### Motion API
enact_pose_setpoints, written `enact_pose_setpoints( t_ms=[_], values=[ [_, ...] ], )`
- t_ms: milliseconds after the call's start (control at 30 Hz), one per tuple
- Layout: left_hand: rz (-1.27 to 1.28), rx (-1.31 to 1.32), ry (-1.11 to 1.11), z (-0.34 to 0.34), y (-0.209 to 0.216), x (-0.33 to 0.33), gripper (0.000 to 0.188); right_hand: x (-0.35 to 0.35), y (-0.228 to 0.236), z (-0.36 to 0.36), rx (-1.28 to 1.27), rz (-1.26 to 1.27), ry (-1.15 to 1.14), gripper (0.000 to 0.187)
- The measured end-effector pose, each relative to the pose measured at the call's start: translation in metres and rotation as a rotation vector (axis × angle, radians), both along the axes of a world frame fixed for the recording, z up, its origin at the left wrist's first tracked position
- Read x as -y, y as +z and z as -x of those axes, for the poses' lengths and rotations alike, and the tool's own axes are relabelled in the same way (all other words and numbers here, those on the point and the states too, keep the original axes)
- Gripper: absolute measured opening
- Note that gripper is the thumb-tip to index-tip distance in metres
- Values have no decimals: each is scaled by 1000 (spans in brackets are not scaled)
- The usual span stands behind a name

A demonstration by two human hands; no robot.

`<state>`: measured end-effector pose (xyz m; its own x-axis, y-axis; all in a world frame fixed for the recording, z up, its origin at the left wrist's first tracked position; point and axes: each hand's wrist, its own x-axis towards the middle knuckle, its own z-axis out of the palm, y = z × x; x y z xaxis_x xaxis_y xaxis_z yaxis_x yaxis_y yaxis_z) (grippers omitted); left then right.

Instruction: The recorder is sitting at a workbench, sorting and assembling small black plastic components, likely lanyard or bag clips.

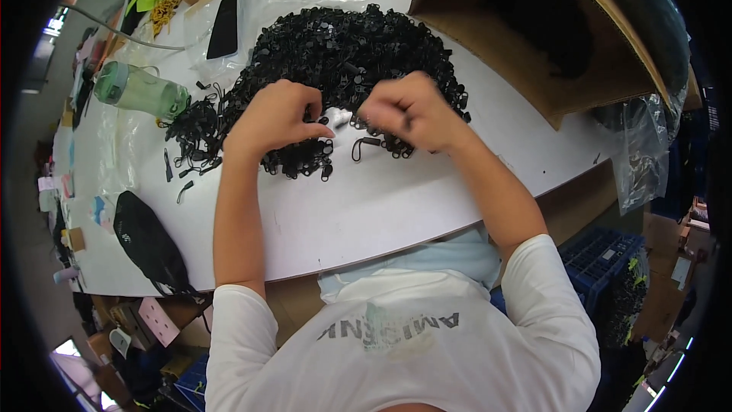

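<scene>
A large heap of small black zipper pulls [351,46] spreads over the white table, many with ring ends. My left hand [282,116] rests at the heap's near left side, fingers curled and thumb stretched apart from them, with pulls just beneath. Opposite it, my right hand [415,113] hovers at the near right side, smeared by motion. Its fingers are bent closed, and a small dark spot shows at them, too blurred to name. Between the hands lies a bare gap, with one looped black cord pull [368,145] in front of my right hand.
On the left, a green bottle [145,90] lies beside looped cord pulls [197,131]. A black phone [223,27] lies behind them on clear plastic. Nearer is a black pouch [149,240]. An open cardboard box [496,53] stands at far right, above a blue crate [602,259].
</scene>
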<state>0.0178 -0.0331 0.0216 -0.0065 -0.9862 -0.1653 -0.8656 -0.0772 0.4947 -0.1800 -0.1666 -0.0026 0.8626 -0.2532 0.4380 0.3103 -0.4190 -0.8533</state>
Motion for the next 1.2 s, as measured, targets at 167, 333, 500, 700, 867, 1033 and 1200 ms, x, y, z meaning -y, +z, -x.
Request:
enact_pose_setpoints(
  t_ms=[167,333,500,700,867,1033,1200],
  values=[
    [-98,281,75,12,-6,3,27,51,0,9,541,-1007,-720,42],
    [-57,273,25,12,-10,3,16,33,-9,0,-136,-736,-390,33],
    [-32,120,57,11,6,1,18,7,-9,-7,-316,-27,-147,27],
    [115,-223,155,8,14,1,18,7,-5,-6,-288,-105,-220,19],
    [160,-259,183,6,21,-1,17,0,-2,2,57,-253,-252,33],
    [229,-414,201,1,20,-8,12,-1,-8,-1,99,-167,-268,27],
    [227,-412,180,-2,25,-8,8,2,0,0,-169,-216,-266,39]
  ],
)
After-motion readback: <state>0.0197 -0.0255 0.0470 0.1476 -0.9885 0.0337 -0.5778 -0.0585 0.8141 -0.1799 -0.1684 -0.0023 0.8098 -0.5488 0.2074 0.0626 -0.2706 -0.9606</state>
